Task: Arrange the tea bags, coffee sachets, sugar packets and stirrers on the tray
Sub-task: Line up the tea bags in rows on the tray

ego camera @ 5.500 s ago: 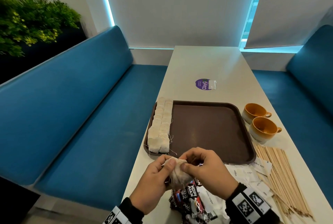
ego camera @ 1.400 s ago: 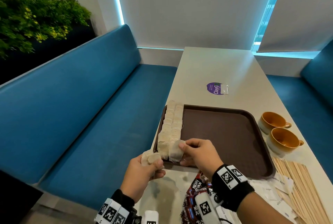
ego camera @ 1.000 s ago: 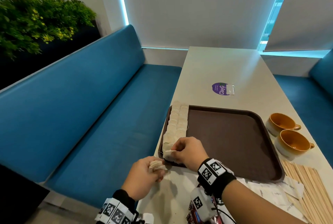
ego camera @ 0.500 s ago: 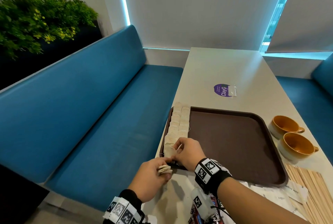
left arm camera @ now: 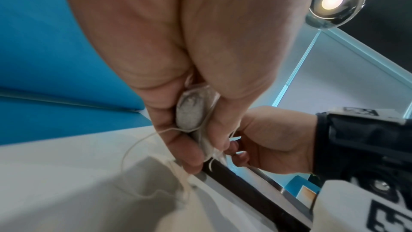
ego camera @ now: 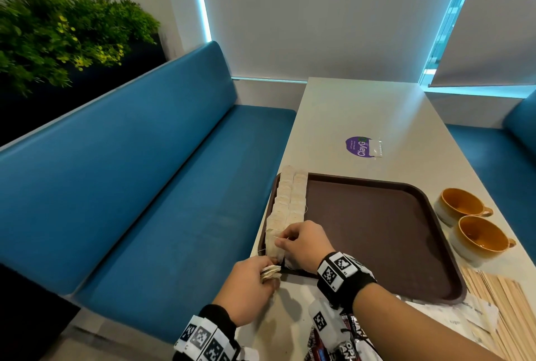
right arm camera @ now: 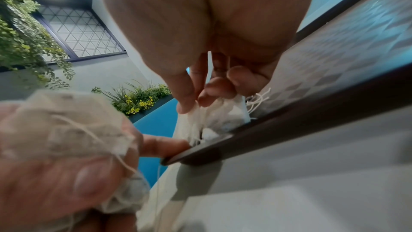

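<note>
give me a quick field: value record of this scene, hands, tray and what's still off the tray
left hand: grips a small stack of tea bags just off the tray's near-left corner
right hand: pinches a tea bag at the near end of the rows
tray: brown; two rows of tea bags along its left edge, the rest bare
stirrers: on the table, right of the tray
white packets: on the table by the stirrers
coffee sachets: on the table under the right wrist
cups: two, right of the tray
</note>
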